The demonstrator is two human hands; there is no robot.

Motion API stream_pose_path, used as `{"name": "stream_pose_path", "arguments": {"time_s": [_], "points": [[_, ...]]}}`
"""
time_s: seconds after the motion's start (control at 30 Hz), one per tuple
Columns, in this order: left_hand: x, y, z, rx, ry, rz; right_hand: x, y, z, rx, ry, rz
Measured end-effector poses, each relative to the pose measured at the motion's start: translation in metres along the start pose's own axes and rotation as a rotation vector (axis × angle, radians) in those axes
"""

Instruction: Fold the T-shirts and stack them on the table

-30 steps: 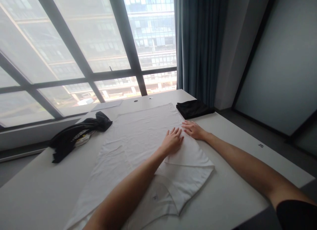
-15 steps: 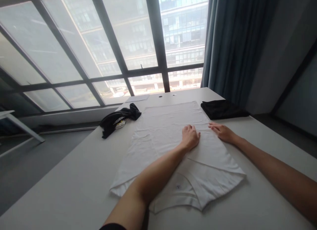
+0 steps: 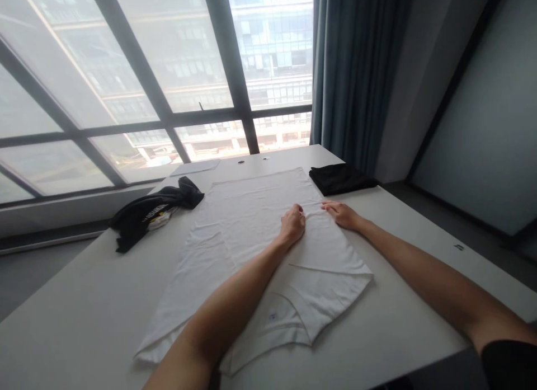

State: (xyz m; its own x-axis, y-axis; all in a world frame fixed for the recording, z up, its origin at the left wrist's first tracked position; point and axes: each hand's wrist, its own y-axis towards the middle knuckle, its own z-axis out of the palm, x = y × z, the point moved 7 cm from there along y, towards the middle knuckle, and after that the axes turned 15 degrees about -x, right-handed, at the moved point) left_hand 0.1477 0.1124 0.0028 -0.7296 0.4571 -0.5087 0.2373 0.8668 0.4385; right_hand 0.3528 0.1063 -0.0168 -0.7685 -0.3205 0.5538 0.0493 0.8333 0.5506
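A white T-shirt (image 3: 251,233) lies spread on the white table, its neckline with a small dark label toward me and its hem at the far side. My left hand (image 3: 292,223) is closed, fingertips pinching the shirt's fabric right of its middle, where a small ridge rises. Along the shirt's right edge rests my right hand (image 3: 343,215), fingers stretched out and touching the cloth; its thumb is hard to make out. The left forearm covers part of the shirt's near left side.
A folded black cloth (image 3: 342,179) lies at the back right of the white table (image 3: 403,233). At the left is a crumpled black garment (image 3: 159,208) with pale lettering. A white sheet (image 3: 196,167) lies near the window; a blue curtain (image 3: 356,71) hangs behind.
My left hand has gone from lying on the shirt to fingers curled, pinching the fabric. My right hand stays at the edge. The view has turned right, so everything appears farther left.
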Motion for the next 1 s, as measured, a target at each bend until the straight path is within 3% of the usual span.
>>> {"name": "stream_pose_path", "arguments": {"time_s": [0.13,0.27,0.4,0.53,0.63,0.77,0.9,1.0], "points": [[-0.007,-0.001,-0.010,-0.108,-0.097,0.058,0.002,-0.001,-0.001,0.008,-0.028,-0.050],[-0.010,-0.006,-0.013,-0.040,0.061,0.084,0.004,-0.002,-0.001,0.005,-0.034,-0.085],[-0.041,-0.014,-0.022,-0.049,0.138,0.291,0.004,-0.002,-0.001,0.010,-0.034,-0.081],[-0.090,-0.052,-0.006,0.181,-0.020,0.621,0.004,-0.002,-0.002,0.007,-0.043,-0.079],[-0.105,-0.083,0.010,0.348,-0.042,0.751,0.005,-0.001,-0.003,-0.001,-0.027,-0.062],[-0.097,-0.095,0.011,0.530,-0.029,0.740,0.005,-0.001,-0.004,-0.001,-0.006,-0.038],[-0.070,-0.092,-0.017,0.587,0.018,0.695,0.004,0.000,-0.004,-0.010,0.013,-0.042],[-0.053,-0.102,-0.039,0.590,0.040,0.745,0.000,0.002,-0.004,-0.019,0.038,-0.014]]}}
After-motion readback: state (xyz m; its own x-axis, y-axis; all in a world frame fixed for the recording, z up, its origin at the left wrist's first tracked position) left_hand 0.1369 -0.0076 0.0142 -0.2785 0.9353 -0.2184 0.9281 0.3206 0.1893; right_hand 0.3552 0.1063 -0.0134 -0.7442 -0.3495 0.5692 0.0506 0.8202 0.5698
